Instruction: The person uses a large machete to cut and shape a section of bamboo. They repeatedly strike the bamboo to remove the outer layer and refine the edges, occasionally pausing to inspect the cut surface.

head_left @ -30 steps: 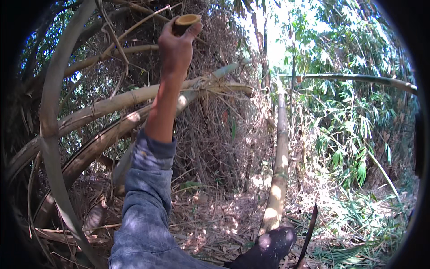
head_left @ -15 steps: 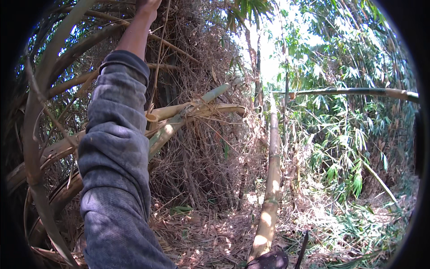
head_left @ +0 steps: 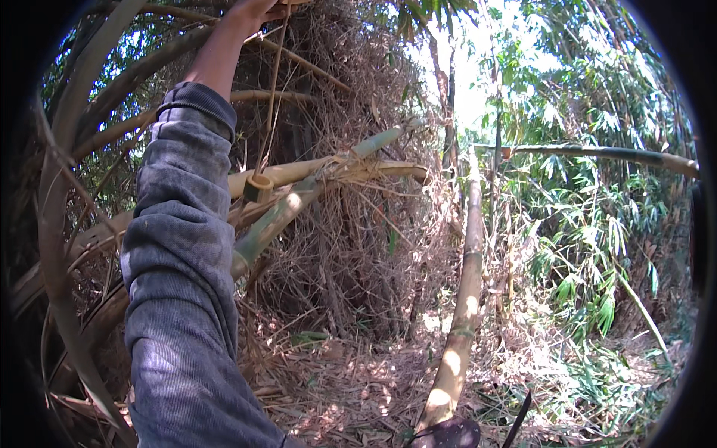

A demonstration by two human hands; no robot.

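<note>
My left arm in a grey knit sleeve reaches up through the left half of the view. My left hand [head_left: 258, 9] is at the top edge, where the frame cuts it off. Its fingers look curled, closed around something I cannot make out, beside a thin hanging stem [head_left: 276, 67]. Below the wrist, a cut hollow bamboo end [head_left: 259, 187] and a green bamboo pole [head_left: 272, 224] show just right of the sleeve. My right hand is out of view. A dark, narrow, pointed blade [head_left: 518, 422] rises from the lower edge.
A long bamboo pole [head_left: 461, 313] slants up from the lower edge, beside a dark rounded thing [head_left: 447, 433], perhaps a shoe. Another pole [head_left: 597, 151] crosses at the right. Bent stems [head_left: 56, 239] crowd the left; dry twigs [head_left: 336, 261] tangle behind. Dry leaves [head_left: 343, 396] litter the ground.
The view has shifted a little, so the bamboo and background sit farther right. More of my left hand shows at the top. The dark blade tilts more to the right.
</note>
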